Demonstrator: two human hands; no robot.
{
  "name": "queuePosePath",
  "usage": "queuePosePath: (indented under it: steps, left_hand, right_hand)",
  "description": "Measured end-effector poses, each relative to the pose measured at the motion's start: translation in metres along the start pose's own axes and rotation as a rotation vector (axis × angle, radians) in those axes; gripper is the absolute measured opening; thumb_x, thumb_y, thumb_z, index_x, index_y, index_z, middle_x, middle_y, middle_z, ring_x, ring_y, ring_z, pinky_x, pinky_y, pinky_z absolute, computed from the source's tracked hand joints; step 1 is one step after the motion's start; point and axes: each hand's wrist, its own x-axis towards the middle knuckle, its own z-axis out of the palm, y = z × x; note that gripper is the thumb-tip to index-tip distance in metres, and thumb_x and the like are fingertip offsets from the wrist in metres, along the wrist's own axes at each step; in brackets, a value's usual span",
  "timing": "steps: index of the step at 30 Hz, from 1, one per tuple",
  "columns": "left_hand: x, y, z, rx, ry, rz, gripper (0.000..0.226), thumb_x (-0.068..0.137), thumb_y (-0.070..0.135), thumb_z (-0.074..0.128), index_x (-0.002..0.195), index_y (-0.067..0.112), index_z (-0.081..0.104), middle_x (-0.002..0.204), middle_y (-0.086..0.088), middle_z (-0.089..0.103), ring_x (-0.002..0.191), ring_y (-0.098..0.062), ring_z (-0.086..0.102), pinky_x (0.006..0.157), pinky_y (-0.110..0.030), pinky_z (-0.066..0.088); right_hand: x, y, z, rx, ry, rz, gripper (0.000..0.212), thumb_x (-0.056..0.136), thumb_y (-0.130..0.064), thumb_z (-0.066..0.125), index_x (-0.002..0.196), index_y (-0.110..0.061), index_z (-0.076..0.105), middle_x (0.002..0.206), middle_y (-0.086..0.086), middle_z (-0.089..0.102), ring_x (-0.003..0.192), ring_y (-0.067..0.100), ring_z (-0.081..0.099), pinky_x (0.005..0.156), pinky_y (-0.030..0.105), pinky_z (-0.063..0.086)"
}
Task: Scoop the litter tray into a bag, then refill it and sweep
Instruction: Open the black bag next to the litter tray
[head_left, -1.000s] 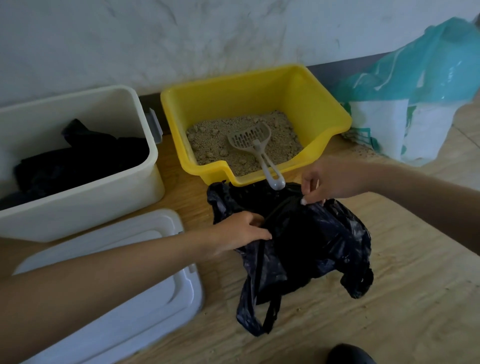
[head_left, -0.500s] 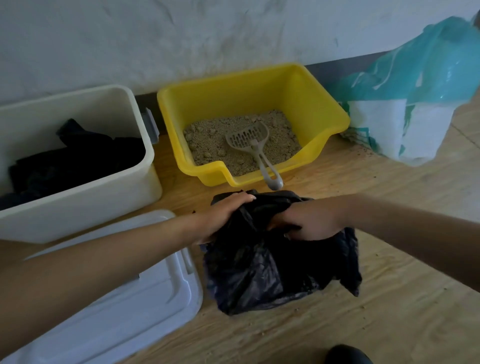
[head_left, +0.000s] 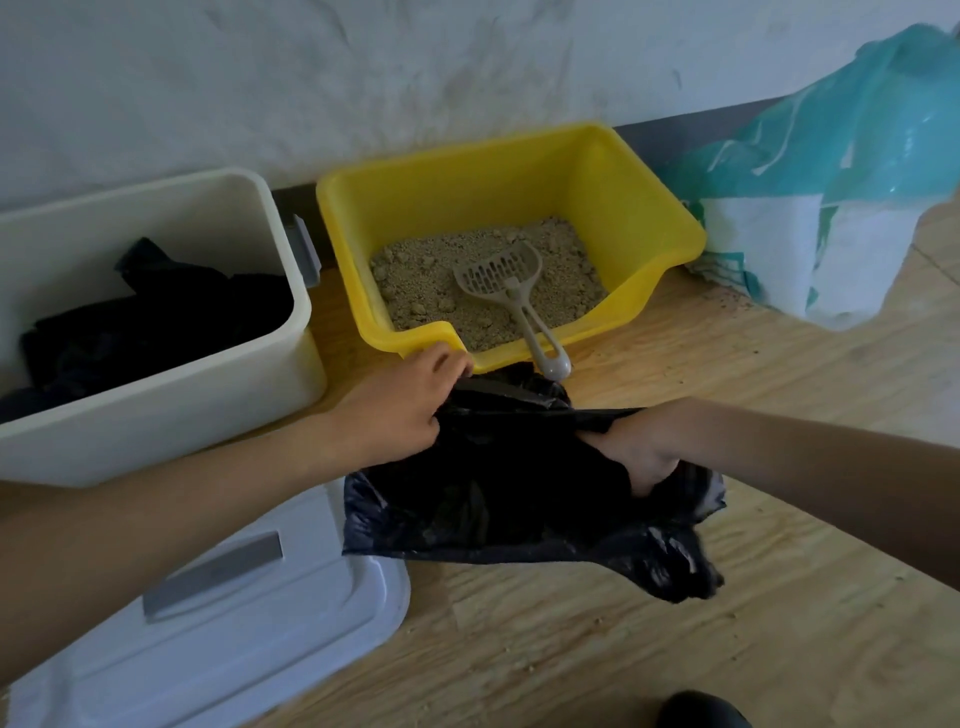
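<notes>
A yellow litter tray (head_left: 670, 228) stands against the wall with sandy litter (head_left: 415, 291) in it. A grey slotted scoop (head_left: 511, 288) lies in the litter, its handle hanging over the tray's low front lip. Just in front of the tray a black plastic bag (head_left: 498, 499) lies on the wooden floor. My left hand (head_left: 400, 400) grips the bag's left rim by the tray's front corner. My right hand (head_left: 641, 454) is inside the bag's mouth, gripping the right side; its fingers are partly hidden by the plastic.
A white bin (head_left: 218, 395) holding dark bags stands left of the tray, with its white lid (head_left: 249, 634) flat on the floor in front. A teal and white litter sack (head_left: 831, 208) leans at the right. Loose grains dot the floor (head_left: 727, 312).
The bag has been spread wider. My left hand has moved up toward the tray's front corner, and my right hand has gone further right and down into the bag's mouth.
</notes>
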Motion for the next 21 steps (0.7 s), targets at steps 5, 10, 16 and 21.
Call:
queuePosePath:
  steps: [5,10,16,21]
  left_hand:
    - [-0.004,0.039,0.003,0.358,0.341,0.618,0.034,0.085,0.026,0.048,0.113,0.008,0.058,0.109,-0.01,0.063,0.1,-0.025,0.059,0.081,-0.037,0.05]
    - [0.0,0.061,0.049,0.399,-0.128,0.66,0.042,0.099,0.026,0.029,0.123,0.002,0.054,0.114,-0.013,0.059,0.102,-0.031,0.054,0.085,-0.037,0.045]
    - [0.004,0.039,0.075,0.559,-0.255,0.521,0.045,0.098,0.039,0.034,0.124,0.008,0.053,0.12,-0.011,0.058,0.113,-0.031,0.051,0.107,-0.041,0.03]
    - [0.002,0.027,0.074,0.686,-0.175,0.551,0.055,0.09,0.055,0.039,0.11,0.011,0.064,0.103,-0.005,0.065,0.108,-0.029,0.052,0.108,-0.052,0.023]
  right_hand:
    - [-0.007,0.003,-0.01,0.022,-0.083,-0.047,0.07,0.092,-0.029,0.061,0.149,-0.019,0.023,0.135,0.005,0.047,0.105,0.023,0.049,0.082,0.035,0.041]
    - [-0.009,-0.007,-0.015,-0.008,0.053,-0.133,0.029,0.09,-0.022,0.061,0.117,-0.018,0.051,0.096,-0.006,0.054,0.086,0.018,0.048,0.072,0.029,0.04]
    - [-0.003,-0.04,-0.011,0.072,0.245,-0.239,0.023,0.099,-0.019,0.042,0.118,-0.015,0.054,0.096,0.003,0.056,0.074,0.019,0.048,0.068,0.033,0.041]
    - [0.021,-0.049,0.005,0.094,0.142,-0.141,0.051,0.102,-0.019,0.033,0.15,-0.015,0.017,0.121,0.015,0.052,0.07,0.019,0.046,0.059,0.029,0.038]
